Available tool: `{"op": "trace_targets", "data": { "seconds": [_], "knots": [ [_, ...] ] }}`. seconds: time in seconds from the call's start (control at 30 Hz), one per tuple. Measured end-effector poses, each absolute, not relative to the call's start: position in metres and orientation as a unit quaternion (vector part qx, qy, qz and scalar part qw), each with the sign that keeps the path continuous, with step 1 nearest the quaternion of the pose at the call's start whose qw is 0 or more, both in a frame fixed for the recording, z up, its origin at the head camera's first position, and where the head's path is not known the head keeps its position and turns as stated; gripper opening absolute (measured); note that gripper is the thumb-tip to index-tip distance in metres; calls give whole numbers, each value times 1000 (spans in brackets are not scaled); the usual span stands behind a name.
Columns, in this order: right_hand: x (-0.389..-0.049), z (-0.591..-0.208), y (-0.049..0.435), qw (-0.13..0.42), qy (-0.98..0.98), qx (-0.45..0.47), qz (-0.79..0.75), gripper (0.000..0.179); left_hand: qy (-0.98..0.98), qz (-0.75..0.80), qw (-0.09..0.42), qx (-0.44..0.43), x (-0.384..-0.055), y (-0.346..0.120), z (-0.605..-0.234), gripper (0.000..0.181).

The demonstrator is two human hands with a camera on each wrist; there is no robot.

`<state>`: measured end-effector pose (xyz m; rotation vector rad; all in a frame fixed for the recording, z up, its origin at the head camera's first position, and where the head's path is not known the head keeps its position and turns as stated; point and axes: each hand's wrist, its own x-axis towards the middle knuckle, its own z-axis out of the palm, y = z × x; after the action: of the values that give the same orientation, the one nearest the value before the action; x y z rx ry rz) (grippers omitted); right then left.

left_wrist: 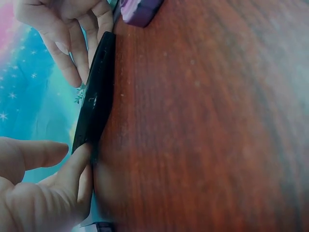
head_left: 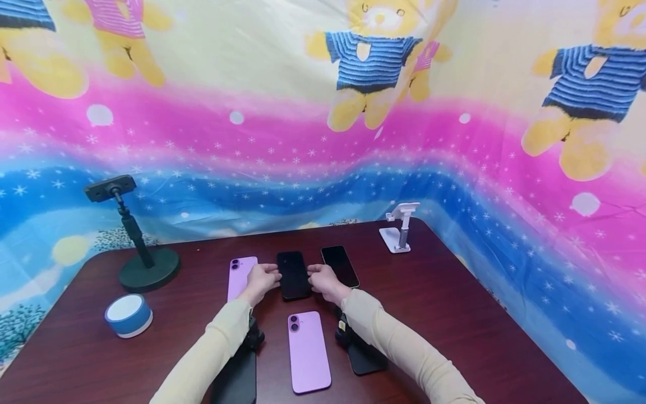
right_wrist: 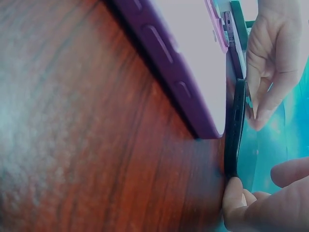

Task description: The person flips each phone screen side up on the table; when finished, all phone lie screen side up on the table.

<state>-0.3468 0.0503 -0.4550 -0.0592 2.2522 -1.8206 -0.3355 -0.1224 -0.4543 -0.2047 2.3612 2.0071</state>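
Observation:
A black phone [head_left: 294,275] lies flat on the table between both hands. My left hand [head_left: 261,280] touches its left edge with the fingertips, the thumb held apart from it in the left wrist view. At the phone's right edge my right hand [head_left: 325,280] rests its fingertips, and its thumb [right_wrist: 289,171] also stands clear. Partly hidden behind the left hand is a lilac phone [head_left: 241,275], back side up. Just beyond the right hand lies another dark-screened phone [head_left: 340,265]. Closer to me, a second lilac phone [head_left: 309,352] lies back side up between the forearms.
Dark flat slabs lie partly under the left forearm [head_left: 234,379] and right forearm [head_left: 365,357]. At the left stand a dark round-based phone stand [head_left: 150,269] and a blue-and-white round object [head_left: 128,317]. A white folding stand [head_left: 396,240] is at the back right. A patterned cloth hangs behind.

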Motion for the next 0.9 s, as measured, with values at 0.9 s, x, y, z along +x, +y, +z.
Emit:
{"op": "trace_targets", "data": {
  "seconds": [0.9],
  "knots": [
    [-356,-469,53,116,779,-49,-615,45,791,608,34,-57,-327,-121,-448,45]
  ]
}}
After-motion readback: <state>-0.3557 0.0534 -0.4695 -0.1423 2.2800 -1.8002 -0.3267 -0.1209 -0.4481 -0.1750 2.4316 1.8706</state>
